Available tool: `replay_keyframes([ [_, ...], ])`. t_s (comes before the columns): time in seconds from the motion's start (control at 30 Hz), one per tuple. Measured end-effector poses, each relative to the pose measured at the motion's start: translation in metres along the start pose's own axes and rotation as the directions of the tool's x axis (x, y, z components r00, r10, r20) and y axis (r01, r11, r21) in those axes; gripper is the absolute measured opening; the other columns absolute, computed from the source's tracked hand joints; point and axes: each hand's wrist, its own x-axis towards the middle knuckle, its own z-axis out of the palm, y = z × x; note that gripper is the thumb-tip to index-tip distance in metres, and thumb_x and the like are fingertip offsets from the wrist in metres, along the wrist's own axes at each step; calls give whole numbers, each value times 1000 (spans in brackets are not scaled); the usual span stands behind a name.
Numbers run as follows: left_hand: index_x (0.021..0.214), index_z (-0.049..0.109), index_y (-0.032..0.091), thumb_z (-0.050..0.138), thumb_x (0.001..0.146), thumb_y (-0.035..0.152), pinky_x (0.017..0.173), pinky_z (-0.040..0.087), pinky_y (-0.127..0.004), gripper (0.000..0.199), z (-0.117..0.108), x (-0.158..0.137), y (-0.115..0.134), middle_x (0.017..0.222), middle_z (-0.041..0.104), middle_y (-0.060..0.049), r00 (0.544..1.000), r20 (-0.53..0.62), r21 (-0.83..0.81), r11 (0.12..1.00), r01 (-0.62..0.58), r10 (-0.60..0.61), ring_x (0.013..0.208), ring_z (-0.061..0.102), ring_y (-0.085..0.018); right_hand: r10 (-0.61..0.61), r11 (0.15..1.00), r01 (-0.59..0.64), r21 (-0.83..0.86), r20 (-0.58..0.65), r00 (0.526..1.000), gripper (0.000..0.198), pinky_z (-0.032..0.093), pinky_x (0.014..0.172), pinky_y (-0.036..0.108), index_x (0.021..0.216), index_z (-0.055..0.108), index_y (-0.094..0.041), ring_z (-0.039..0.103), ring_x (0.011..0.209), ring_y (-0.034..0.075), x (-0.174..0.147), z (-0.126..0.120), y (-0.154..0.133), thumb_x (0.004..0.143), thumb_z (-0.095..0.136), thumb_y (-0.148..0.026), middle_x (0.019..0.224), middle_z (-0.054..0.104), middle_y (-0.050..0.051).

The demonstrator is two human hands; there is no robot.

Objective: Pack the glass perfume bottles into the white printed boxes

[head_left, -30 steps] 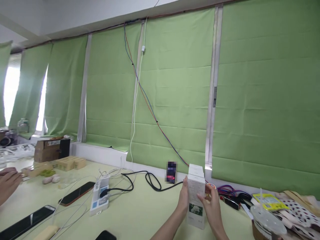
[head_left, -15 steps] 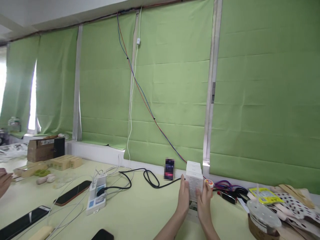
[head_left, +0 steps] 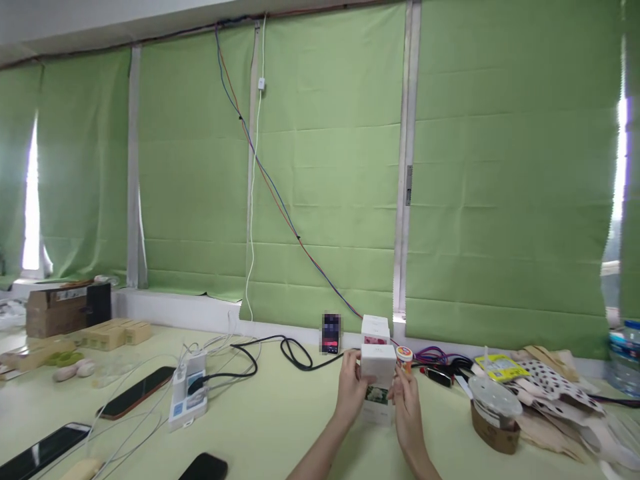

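The fingers of the left hand (head_left: 350,393) press on one side of the front white box (head_left: 379,363), and the right hand (head_left: 409,407) pinches its other side. The box stands upright on the table (head_left: 280,427). It was lined up tight with the back boxes (head_left: 375,327); now there is a gap, so it is apart from them. Both arms lean inward from below, making a pointy roof shape.
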Motion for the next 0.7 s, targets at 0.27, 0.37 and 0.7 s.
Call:
replay_keyframes([
  [0.27, 91, 67, 24, 56, 83, 24, 69, 48, -32, 13, -38, -13, 23, 84, 64, -5, 952, 113, 22, 957, -289, 285, 72, 56, -20, 236, 839, -413, 354, 447, 863, 60, 52, 71, 40, 99, 71, -16, 70, 77, 29, -11, -30, -62, 71, 60, -67, 82, 76, 11],
  [0.37, 95, 67, 25, 59, 83, 28, 69, 48, -32, 14, -47, -10, 27, 87, 65, -4, 929, 126, 29, 934, -355, 349, 72, 56, -18, 244, 817, -492, 299, 594, 766, 47, 51, 68, 32, 105, 69, -16, 71, 73, 23, -17, -42, -88, 75, 66, -53, 81, 76, 9],
  [0.7, 98, 56, 18, 39, 90, 56, 64, 54, -31, 42, -49, 1, 64, 85, 63, -6, 900, 280, -387, 819, 423, -333, 67, 64, -16, 247, 915, -375, 146, 533, 809, 35, 43, 59, 23, 105, 69, -23, 63, 71, 16, -6, -57, -106, 81, 63, -48, 91, 74, 1],
])
